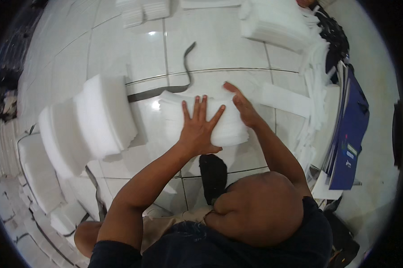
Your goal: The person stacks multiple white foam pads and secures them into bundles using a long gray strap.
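In front of me on the tiled floor stands a stack of white foam sheets [230, 127]. My left hand [199, 125] lies on top of it, fingers spread and pressing flat. Against the stack's right side rests my right hand [244, 105], its fingers stretched out along the edge and not wrapped round anything. A dark grey strap [154, 93] runs over the floor from the larger foam stack [96, 116] on the left toward the stack under my hands, then bends away to the far side. My foot in a black sock [212, 174] is just below the stack.
More white foam piles lie at the far right [277, 22] and far middle [150, 9]. Strapped foam bundles [38, 172] line the left side. Loose white foam strips [311, 89] trail along the right, beside a blue printed bag [349, 134] by the wall.
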Motion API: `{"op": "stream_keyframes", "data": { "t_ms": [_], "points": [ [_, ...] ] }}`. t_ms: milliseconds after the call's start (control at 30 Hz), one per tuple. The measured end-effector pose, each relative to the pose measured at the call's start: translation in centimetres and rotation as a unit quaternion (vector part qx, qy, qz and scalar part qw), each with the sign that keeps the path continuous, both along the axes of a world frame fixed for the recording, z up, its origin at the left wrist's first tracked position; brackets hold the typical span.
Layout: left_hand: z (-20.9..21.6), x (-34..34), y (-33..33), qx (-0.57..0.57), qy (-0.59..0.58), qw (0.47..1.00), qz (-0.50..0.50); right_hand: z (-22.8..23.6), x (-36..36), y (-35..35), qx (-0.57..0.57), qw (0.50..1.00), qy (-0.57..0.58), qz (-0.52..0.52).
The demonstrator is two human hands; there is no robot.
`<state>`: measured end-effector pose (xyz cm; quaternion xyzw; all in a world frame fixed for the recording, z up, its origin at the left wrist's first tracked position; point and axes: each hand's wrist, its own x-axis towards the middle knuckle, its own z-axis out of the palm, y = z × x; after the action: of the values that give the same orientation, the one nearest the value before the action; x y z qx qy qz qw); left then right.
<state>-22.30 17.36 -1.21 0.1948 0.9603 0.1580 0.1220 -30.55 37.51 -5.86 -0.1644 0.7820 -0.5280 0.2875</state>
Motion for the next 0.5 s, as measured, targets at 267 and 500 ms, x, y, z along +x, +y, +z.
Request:
{"op": "stream_keyframes", "data": {
  "t_ms": [267, 500],
  "points": [
    [0.7, -0.7, 0.2, -0.007, -0.037, 0.996, -0.075, -2.2, 0.0, 3.9, -0.235, 0.906, -0.151, -0.319],
    [11.1, -4.3, -3.2, 0.300, -0.196, 0.913, 0.195, -2.4, 2.5, 6.3, -0.428, 0.851, -0.192, -0.237]
  ]
}}
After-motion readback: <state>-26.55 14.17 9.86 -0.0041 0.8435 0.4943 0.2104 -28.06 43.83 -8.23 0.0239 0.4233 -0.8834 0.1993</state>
